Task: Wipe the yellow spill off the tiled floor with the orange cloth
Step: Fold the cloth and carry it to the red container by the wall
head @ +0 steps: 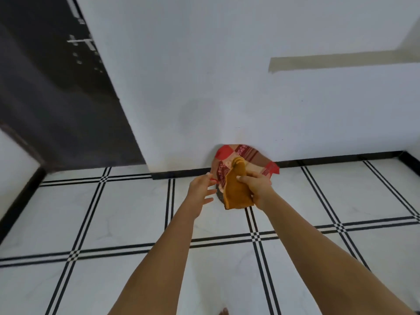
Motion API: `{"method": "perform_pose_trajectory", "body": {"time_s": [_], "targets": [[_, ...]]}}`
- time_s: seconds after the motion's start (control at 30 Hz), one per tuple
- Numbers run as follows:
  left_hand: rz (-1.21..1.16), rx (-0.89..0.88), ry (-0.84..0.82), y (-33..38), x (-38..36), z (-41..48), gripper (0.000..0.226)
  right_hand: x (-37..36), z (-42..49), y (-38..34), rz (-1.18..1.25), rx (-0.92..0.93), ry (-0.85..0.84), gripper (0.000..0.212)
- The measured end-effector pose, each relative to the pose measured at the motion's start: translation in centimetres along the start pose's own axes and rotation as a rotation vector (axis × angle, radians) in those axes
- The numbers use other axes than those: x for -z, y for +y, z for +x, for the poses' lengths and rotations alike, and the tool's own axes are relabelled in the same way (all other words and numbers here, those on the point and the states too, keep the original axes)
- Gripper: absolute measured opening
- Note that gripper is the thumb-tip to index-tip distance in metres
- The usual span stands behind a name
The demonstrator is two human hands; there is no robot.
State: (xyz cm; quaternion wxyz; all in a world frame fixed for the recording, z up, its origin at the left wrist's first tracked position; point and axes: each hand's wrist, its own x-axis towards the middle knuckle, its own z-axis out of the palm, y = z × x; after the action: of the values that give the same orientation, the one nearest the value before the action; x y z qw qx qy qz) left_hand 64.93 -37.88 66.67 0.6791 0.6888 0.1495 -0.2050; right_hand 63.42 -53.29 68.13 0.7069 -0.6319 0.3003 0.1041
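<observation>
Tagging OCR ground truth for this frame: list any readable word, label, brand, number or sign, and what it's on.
No legible text anywhere in the head view.
Red and brown patchwork fabric lying against the white wall: pale specks in its panels, too blurred to read as letters.
Soft orange cloth held in the right hand: plain, no print.

Cloth [236, 192] hangs in R hand [256, 189], L hand [201, 189] just left of it. Behind both, bag [246, 155] leans vs wall [227, 87] at floor [113, 212] edge; door [56, 98] far left.
</observation>
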Motion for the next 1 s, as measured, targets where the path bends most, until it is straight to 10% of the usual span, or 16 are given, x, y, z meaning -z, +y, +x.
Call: {"method": "perform_pose_trajectory", "body": {"time_s": [0.67, 1.0], "targets": [[0.017, 0.444, 0.000, -2.9, -16.9, 55.9, 0.036, 5.3, 57.1, -1.2, 0.301, -0.341, 0.143, 0.043], [0.057, 0.587, 0.013, -13.3, -18.5, 65.9, 0.035, 7.0, 68.6, 11.5, 0.282, -0.535, 0.249, 0.041]]}}
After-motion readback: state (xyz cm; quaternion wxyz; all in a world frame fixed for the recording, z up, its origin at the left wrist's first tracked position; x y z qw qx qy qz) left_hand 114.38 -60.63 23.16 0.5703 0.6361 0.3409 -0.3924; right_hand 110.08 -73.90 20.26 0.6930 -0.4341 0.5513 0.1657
